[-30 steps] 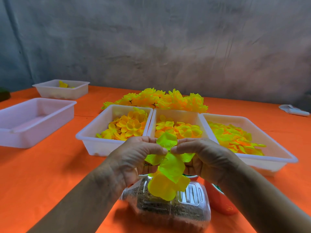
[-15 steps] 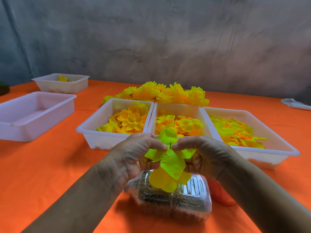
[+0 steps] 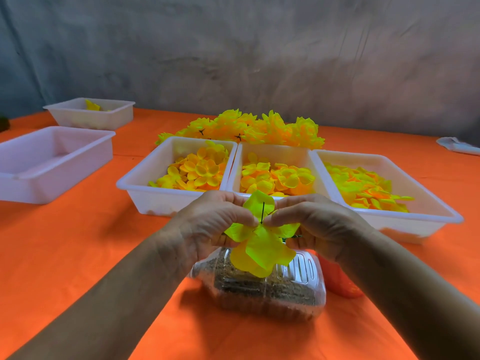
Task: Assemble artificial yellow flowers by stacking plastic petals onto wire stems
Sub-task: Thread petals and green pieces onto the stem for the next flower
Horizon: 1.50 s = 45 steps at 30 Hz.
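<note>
A yellow-green petal piece sits on a thin dark wire stem whose tip pokes up through its centre. My left hand and my right hand pinch the petal piece from either side at the stem, fingertips almost meeting. Below them stands a clear plastic container filled with brownish grit; the stem's lower part is hidden. Three white trays hold loose petals: left tray, middle tray, right tray. A heap of finished yellow flowers lies behind the trays.
The table has an orange cloth. A large white tray sits at the left, and a smaller one with a few petals behind it. An orange cup stands right of the container. A pale object lies far right.
The petal piece has slid down the wire, so the dark stem tip now shows above its centre. Both hands stay pinched on it.
</note>
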Available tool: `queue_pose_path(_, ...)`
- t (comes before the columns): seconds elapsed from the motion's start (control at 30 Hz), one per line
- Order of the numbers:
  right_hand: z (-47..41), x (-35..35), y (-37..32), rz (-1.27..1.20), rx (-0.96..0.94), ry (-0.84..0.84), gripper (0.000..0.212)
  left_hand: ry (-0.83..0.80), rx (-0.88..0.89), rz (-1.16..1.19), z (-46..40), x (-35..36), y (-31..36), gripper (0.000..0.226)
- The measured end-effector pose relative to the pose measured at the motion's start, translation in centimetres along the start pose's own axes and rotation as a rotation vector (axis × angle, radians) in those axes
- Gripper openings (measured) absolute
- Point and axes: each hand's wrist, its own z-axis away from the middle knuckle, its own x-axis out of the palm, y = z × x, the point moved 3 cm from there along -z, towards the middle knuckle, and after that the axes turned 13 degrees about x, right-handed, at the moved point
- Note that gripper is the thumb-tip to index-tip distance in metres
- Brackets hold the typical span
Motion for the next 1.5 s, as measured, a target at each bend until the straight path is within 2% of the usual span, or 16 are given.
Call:
queue_pose_path(0.5, -1.5, -0.4, 1.4, 0.070, 0.059, 0.031, 0.017, -0.003, -0.005, -0.144, 0.0, -0.3, -0.8, 0.025)
queue_pose_path(0.87, -2.3, -0.6, 2.4, 0.043, 0.117, -0.090, 0.020, -0.031, -0.061, -0.131, 0.1, -0.8, -2.2, 0.031)
queue_pose_path(0.93, -2.1, -0.7, 2.5, 0.041, 0.118, -0.062, 0.021, 0.021, 0.000, -0.189, 0.3, -1.1, -2.1, 0.032)
queue_pose_path(1.03, -2.0, -0.9, 2.6, 0.025, 0.112, -0.033, 0.037, 0.101, 0.255, -0.351, 0.8, -1.2, -1.2, 0.040)
queue_pose_path(1.1, -1.9, -0.9, 2.6, 0.014, 0.108, -0.043, 0.035, 0.147, 0.440, -0.483, 1.5, -1.1, -0.6, 0.036)
queue_pose_path(1.17, -1.9, -1.1, 2.5, 0.007, 0.109, -0.063, 0.028, 0.122, 0.552, -0.506, 2.0, -0.6, -0.1, 0.025)
queue_pose_path(1.33, -1.9, -1.7, 2.4, -0.033, 0.119, -0.076, 0.013, 0.108, 0.538, -0.417, 1.6, 0.2, -0.6, 0.017)
queue_pose_path(1.4, -2.0, -1.8, 2.7, -0.040, 0.111, -0.054, 0.013, 0.111, 0.549, -0.424, 1.2, 0.4, -1.1, 0.010)
queue_pose_path(1.5, -2.2, -1.8, 3.0, -0.024, 0.084, -0.018, 0.013, 0.078, 0.565, -0.404, 0.7, 0.3, -1.6, 0.013)
